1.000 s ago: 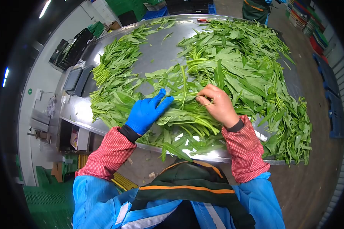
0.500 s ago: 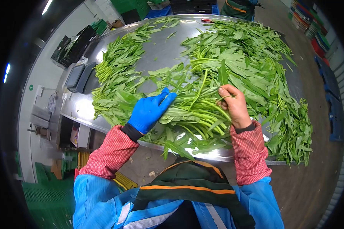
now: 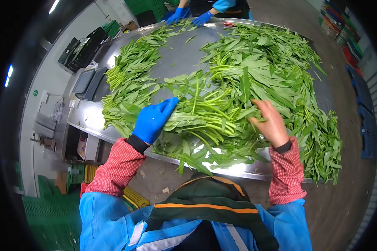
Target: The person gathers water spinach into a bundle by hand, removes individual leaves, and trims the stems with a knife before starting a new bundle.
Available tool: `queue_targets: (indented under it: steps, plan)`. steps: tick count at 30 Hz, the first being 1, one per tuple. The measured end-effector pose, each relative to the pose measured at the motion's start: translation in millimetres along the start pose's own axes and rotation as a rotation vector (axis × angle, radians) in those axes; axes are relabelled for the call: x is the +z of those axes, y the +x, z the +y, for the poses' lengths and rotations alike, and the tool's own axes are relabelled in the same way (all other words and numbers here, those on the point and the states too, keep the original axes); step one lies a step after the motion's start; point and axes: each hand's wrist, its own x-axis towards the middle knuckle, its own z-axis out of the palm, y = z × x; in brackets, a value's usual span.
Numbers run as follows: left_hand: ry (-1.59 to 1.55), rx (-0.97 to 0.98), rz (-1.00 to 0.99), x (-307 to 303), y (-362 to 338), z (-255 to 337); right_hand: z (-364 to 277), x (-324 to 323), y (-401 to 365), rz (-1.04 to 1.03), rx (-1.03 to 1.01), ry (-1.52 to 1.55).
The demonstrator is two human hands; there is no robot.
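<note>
My left hand (image 3: 152, 120), in a blue glove, is closed around the leafy end of a bunch of water spinach (image 3: 203, 121). The bunch's pale green stems point to the right, above the near part of the metal table (image 3: 178, 54). My right hand (image 3: 271, 122) is bare, its thumb and fingers apart beside loose leaves just right of the stem ends. Nothing is clearly gripped in it. A large heap of water spinach (image 3: 276, 71) lies beyond and to the right of this hand. Along the table's left side runs a row of bunches (image 3: 130, 71) with stems facing left.
Across the table, a co-worker's two blue-gloved hands (image 3: 202, 19) touch greens at the far edge. A small red object (image 3: 228, 24) lies near that edge. Grey trays (image 3: 89, 83) stand at the left, and black crates (image 3: 86, 49) sit behind them. Blue pallets (image 3: 365, 113) lean at the right.
My right hand has moved right and down, away from the stems, and its fingers have opened. My left hand has shifted slightly left with the bunch. A co-worker's gloved hands have appeared at the far edge.
</note>
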Motion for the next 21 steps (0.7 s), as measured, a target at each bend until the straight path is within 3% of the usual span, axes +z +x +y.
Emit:
queue_targets:
  steps: [1,4,7,11,16,19,21]
  plan:
    - [-0.006,0.011,-0.034,-2.0,3.7,4.9,-14.2,6.8,9.4,0.039,-0.120,0.167]
    - [0.014,0.088,-0.073,-4.7,18.2,19.5,-65.1,14.7,32.3,0.096,-0.381,-0.028]
    - [0.030,0.125,-0.059,-10.4,29.3,30.0,-72.6,31.6,40.9,0.113,-0.519,-0.176]
    - [-0.079,0.025,-0.065,-1.2,20.1,20.1,-57.3,9.5,33.7,0.215,-0.584,-0.233]
    - [-0.064,-0.097,-0.052,9.4,-2.6,-1.0,-9.0,-23.2,19.3,0.242,-0.414,-0.206]
    - [-0.066,-0.175,-0.065,14.4,-15.5,-13.3,36.1,-38.2,-1.4,-0.100,-0.054,-0.261]
    - [-0.095,-0.159,-0.008,14.7,-16.0,-13.7,45.8,-20.9,-18.3,-0.093,-0.009,-0.796]
